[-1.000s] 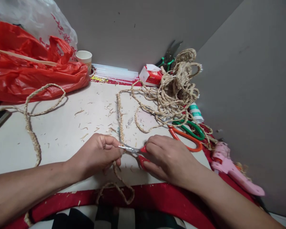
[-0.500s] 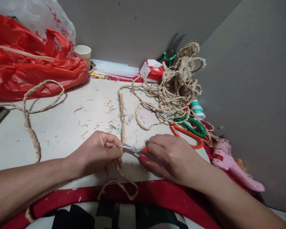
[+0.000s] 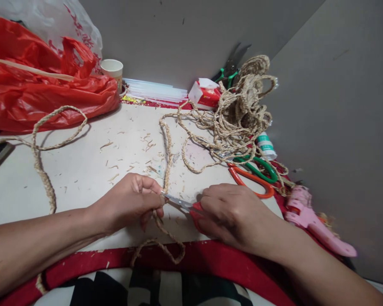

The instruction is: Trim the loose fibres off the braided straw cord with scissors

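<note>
My left hand [image 3: 138, 197] pinches a braided straw cord [image 3: 168, 157] near the middle of the white board. One part of the cord runs away from me toward the pile, and another hangs below my fingers in a loose bend over the red cloth. My right hand [image 3: 231, 212] is closed round the red handles of small scissors [image 3: 181, 203]. Their blades look closed, and the tips touch the cord at my left fingertips. The exact spot between fingertips and blades is partly hidden.
A heap of braided cord [image 3: 242, 110] stands at the back right beside a tissue pack [image 3: 205, 93]. Orange-and-green-handled scissors [image 3: 252, 180] lie near a pink glue gun [image 3: 315, 223]. Red bag [image 3: 51, 93], paper cup [image 3: 112, 70] and a cord loop [image 3: 38, 157] are on the left.
The scissor blades have closed together, and my right hand's fingers have drawn in on the handles. The cord beyond my left fingers has shifted slightly right.
</note>
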The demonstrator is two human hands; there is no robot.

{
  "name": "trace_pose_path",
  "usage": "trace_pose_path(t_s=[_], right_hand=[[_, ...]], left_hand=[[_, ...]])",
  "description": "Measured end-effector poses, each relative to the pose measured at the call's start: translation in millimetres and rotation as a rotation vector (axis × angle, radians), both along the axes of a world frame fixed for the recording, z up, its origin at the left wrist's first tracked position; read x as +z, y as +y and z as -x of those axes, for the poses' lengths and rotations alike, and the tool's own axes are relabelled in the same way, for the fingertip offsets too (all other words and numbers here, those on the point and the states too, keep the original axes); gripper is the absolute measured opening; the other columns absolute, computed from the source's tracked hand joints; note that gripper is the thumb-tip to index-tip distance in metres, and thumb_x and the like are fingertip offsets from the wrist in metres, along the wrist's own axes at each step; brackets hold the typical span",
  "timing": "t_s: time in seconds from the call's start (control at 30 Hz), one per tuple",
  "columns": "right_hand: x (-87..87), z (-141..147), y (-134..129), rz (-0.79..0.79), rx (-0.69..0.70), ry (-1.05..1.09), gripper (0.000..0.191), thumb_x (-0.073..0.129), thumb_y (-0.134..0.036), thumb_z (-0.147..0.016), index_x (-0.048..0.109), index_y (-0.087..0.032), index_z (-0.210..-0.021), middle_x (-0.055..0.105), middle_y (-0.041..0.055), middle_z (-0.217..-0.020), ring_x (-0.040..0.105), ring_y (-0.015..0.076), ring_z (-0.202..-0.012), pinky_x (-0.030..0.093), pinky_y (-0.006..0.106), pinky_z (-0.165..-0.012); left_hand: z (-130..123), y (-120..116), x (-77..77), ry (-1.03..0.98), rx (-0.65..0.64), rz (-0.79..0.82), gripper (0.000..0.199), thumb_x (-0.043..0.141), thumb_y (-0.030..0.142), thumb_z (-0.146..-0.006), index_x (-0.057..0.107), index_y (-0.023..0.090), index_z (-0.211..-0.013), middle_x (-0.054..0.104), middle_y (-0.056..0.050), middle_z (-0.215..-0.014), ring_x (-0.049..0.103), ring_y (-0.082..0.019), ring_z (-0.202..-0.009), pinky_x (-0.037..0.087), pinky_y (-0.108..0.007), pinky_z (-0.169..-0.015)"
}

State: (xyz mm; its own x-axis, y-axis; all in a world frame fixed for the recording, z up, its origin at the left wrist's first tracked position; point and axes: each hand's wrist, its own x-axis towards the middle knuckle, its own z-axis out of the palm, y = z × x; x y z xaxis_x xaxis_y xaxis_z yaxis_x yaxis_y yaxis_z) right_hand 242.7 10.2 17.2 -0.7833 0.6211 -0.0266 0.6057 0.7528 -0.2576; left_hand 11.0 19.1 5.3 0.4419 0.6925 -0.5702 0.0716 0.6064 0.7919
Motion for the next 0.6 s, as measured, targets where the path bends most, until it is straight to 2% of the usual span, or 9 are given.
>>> trace_pose_path(t_s=[0.23,0.37,0.47,0.6], right_hand=[[1.7,-2.1,0.0,-0.042,-0.013,0.049,0.028,0.045,-0.024,-0.091,0.048,-0.019,-0.064,0.049,0.0003,-0.06,0.042,0.0134,-0.056,0.028,0.027,-0.057],[0.7,-3.5,1.6,0.008,-0.027,0.07,0.025,0.046,-0.023,-0.089,0.045,-0.019,-0.064,0.049,-0.0002,-0.06,0.043,0.0131,-0.057,0.027,0.027,-0.056],[-1.4,-1.3,1.9,0.031,-0.026,0.074,0.023,0.046,-0.022,-0.088,0.045,-0.019,-0.065,0.049,-0.0003,-0.059,0.044,0.0128,-0.057,0.026,0.027,-0.056],[-5.4,3.4,1.2,-0.044,-0.04,0.088,0.023,0.046,-0.025,-0.088,0.048,-0.018,-0.065,0.05,0.0004,-0.059,0.044,0.0134,-0.057,0.026,0.027,-0.056]], left_hand=[[1.6,0.2,-3.4,-0.075,0.01,-0.032,0.004,0.059,0.013,-0.07,0.058,0.012,-0.066,0.064,0.0,-0.057,0.041,-0.003,-0.036,0.036,-0.015,-0.038],[2.8,0.6,-5.5,-0.133,0.035,-0.032,0.007,0.061,0.017,-0.074,0.059,0.012,-0.069,0.066,-0.002,-0.061,0.045,-0.004,-0.038,0.039,-0.016,-0.04],[2.0,0.8,-3.3,-0.115,0.044,-0.023,0.01,0.064,0.018,-0.071,0.057,0.012,-0.068,0.066,-0.003,-0.06,0.045,-0.004,-0.037,0.038,-0.016,-0.039],[0.0,0.5,0.3,-0.075,0.04,-0.017,0.014,0.066,0.022,-0.07,0.056,0.013,-0.068,0.067,-0.003,-0.059,0.044,-0.005,-0.035,0.036,-0.016,-0.036]])
